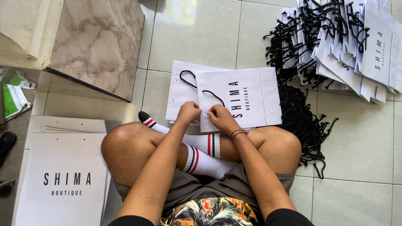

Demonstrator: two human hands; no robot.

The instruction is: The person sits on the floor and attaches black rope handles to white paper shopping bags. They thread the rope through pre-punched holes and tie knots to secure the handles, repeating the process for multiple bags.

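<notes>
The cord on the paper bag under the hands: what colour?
Black cord, looped on the white paper bag; the head view shows it.

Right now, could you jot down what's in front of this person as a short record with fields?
Setting: white tiled floor, person seated cross-legged
Left hand: fingers pinched at the near edge of the white paper bag
Right hand: fingers pinched at the same edge, beside the left
Cord: black cord handle looped on the bag
Under it: another white bag with a black handle
Right: loose black cords, heap of finished bags
Left: stack of flat bags
</notes>
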